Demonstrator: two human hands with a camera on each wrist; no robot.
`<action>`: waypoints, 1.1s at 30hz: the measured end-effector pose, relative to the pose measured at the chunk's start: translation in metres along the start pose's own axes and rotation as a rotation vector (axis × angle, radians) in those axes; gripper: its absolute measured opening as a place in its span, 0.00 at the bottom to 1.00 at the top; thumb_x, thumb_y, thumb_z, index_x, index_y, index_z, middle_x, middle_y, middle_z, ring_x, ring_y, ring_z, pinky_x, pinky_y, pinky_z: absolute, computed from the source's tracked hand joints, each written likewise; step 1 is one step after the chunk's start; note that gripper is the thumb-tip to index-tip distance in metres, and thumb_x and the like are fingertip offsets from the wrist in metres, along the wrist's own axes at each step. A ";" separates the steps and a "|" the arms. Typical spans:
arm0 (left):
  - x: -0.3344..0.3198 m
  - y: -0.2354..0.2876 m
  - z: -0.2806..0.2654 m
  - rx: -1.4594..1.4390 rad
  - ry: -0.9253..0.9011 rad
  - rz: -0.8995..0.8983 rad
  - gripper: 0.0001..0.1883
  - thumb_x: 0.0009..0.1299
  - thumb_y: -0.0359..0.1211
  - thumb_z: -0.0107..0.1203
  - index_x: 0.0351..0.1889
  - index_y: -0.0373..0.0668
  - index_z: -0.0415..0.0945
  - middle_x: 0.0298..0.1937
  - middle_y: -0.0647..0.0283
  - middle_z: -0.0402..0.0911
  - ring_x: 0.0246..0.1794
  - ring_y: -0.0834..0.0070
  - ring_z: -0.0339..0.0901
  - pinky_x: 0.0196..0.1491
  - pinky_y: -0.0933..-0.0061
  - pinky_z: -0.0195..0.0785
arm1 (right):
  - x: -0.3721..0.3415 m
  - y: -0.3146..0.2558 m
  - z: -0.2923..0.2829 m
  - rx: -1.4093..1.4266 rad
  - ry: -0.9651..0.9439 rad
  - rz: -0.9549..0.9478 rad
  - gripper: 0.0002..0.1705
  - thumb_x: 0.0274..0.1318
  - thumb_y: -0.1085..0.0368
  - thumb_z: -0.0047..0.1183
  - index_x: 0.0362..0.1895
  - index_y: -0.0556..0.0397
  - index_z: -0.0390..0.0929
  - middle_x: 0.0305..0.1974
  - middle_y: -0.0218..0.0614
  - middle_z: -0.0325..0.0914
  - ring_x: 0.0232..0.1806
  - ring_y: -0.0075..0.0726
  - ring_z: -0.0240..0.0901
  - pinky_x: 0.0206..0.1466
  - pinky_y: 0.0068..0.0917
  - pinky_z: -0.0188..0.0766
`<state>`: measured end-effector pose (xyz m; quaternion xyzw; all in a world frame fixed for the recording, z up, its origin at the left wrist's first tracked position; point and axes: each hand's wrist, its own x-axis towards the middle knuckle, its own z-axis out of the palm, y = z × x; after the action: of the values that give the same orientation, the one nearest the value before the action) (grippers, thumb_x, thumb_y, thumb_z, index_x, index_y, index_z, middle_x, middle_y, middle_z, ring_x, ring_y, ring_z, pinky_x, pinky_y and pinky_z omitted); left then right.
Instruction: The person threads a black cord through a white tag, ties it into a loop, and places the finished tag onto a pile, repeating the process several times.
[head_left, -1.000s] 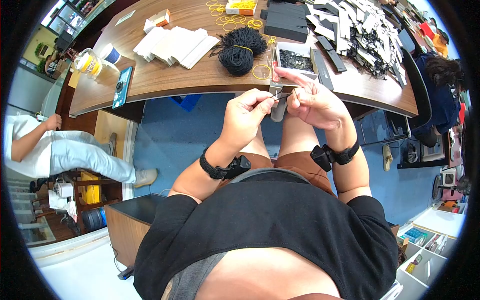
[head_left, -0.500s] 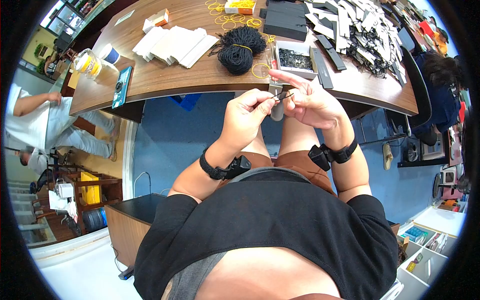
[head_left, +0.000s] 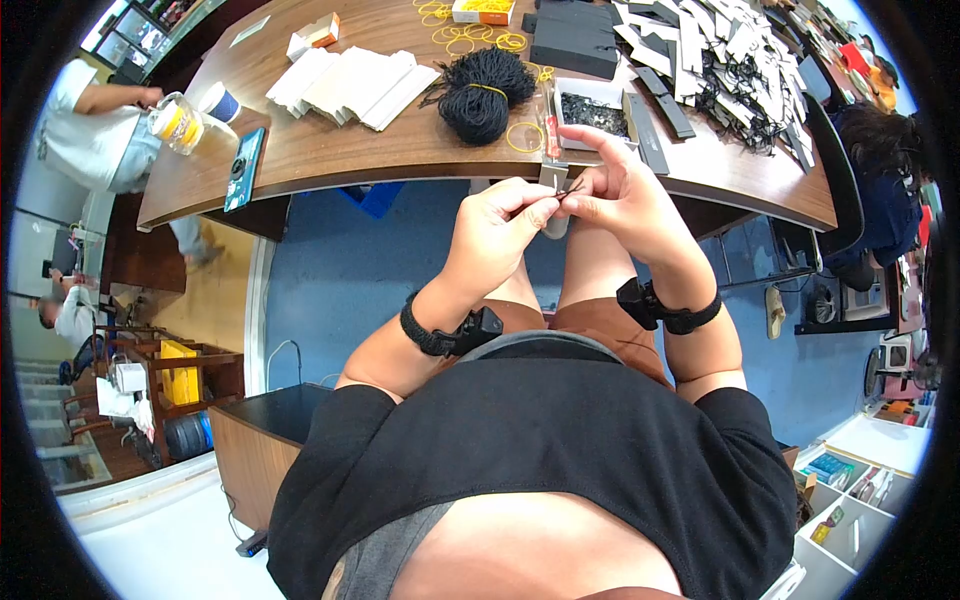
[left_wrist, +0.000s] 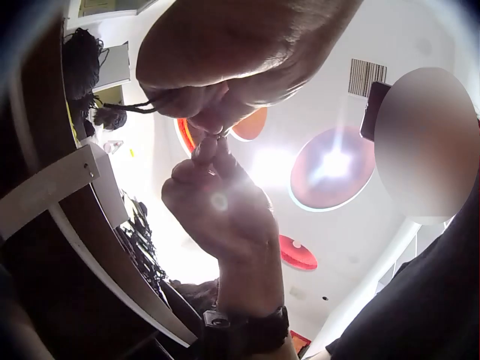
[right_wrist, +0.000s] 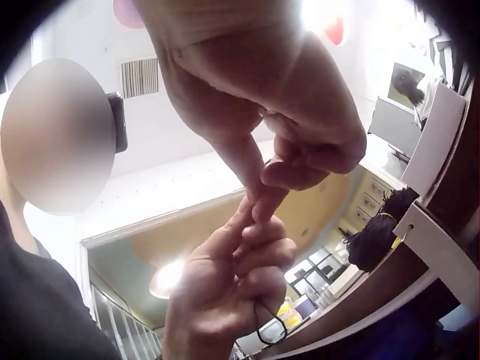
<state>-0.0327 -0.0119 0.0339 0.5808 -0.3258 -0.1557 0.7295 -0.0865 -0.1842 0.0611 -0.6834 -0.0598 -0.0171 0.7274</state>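
My left hand (head_left: 500,222) pinches a thin black cord (head_left: 572,189) between thumb and forefinger, just in front of the table edge. The right hand (head_left: 632,205) meets it fingertip to fingertip and pinches the cord too, with one finger stretched out towards the table. In the left wrist view a doubled length of cord (left_wrist: 133,108) sticks out behind the left hand's fingers. A small loop of cord (right_wrist: 271,335) shows below that hand in the right wrist view. Beyond the hands lie a hank of black cord (head_left: 485,98) tied with a yellow band and a white box (head_left: 622,150) of small black pieces.
On the wooden table (head_left: 330,160) are white card strips (head_left: 350,92), yellow rubber bands (head_left: 465,42), a black box (head_left: 572,45) and a heap of strung tags (head_left: 725,65). A phone (head_left: 243,172), jar (head_left: 178,125) and cup (head_left: 219,104) stand left. A person (head_left: 105,140) walks past there.
My fingertips have drawn together at the cord, the right hand's thumb closing in on the left hand's. The person at the left has walked forward alongside the table.
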 end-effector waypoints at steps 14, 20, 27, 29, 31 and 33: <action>0.001 -0.001 -0.009 0.336 0.090 0.096 0.04 0.63 0.25 0.55 0.33 0.33 0.77 0.26 0.65 0.73 0.26 0.82 0.67 0.28 0.81 0.61 | -0.012 -0.010 0.015 -0.905 0.284 -0.414 0.18 0.42 0.66 0.63 0.41 0.54 0.78 0.30 0.35 0.79 0.31 0.35 0.74 0.39 0.30 0.68; 0.000 0.006 -0.003 0.348 0.108 0.178 0.04 0.62 0.25 0.56 0.33 0.33 0.77 0.26 0.63 0.73 0.25 0.80 0.68 0.29 0.79 0.61 | -0.013 -0.003 0.009 -0.638 0.238 -0.255 0.08 0.47 0.69 0.59 0.35 0.58 0.79 0.27 0.37 0.79 0.29 0.35 0.76 0.35 0.26 0.71; 0.003 0.000 -0.006 0.513 0.084 0.246 0.07 0.65 0.30 0.54 0.32 0.34 0.76 0.26 0.64 0.73 0.25 0.79 0.69 0.28 0.78 0.62 | -0.012 0.001 0.000 -0.857 0.279 -0.498 0.06 0.45 0.72 0.57 0.31 0.56 0.78 0.27 0.34 0.77 0.30 0.35 0.74 0.38 0.28 0.67; 0.007 -0.019 -0.021 0.621 0.021 0.243 0.11 0.68 0.33 0.52 0.29 0.34 0.75 0.26 0.66 0.73 0.26 0.81 0.69 0.29 0.82 0.61 | -0.009 0.006 -0.009 -1.181 0.261 -0.751 0.07 0.40 0.71 0.56 0.30 0.53 0.77 0.28 0.31 0.75 0.31 0.34 0.71 0.39 0.30 0.63; 0.008 -0.017 -0.029 0.073 -0.009 -0.260 0.12 0.69 0.34 0.51 0.27 0.36 0.73 0.23 0.68 0.71 0.22 0.84 0.64 0.23 0.83 0.56 | -0.012 0.010 -0.011 -1.274 0.202 -0.845 0.09 0.39 0.69 0.54 0.31 0.53 0.77 0.29 0.30 0.75 0.31 0.32 0.70 0.38 0.30 0.63; 0.009 -0.017 -0.029 -0.471 0.037 -0.570 0.10 0.69 0.33 0.50 0.26 0.39 0.72 0.20 0.72 0.66 0.16 0.88 0.55 0.16 0.86 0.46 | -0.016 0.020 -0.013 -1.340 0.157 -0.935 0.13 0.38 0.67 0.51 0.34 0.53 0.77 0.31 0.29 0.74 0.30 0.31 0.69 0.38 0.29 0.62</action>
<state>-0.0047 -0.0006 0.0166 0.4670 -0.0931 -0.4129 0.7764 -0.0991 -0.1964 0.0388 -0.8742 -0.2644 -0.3984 0.0847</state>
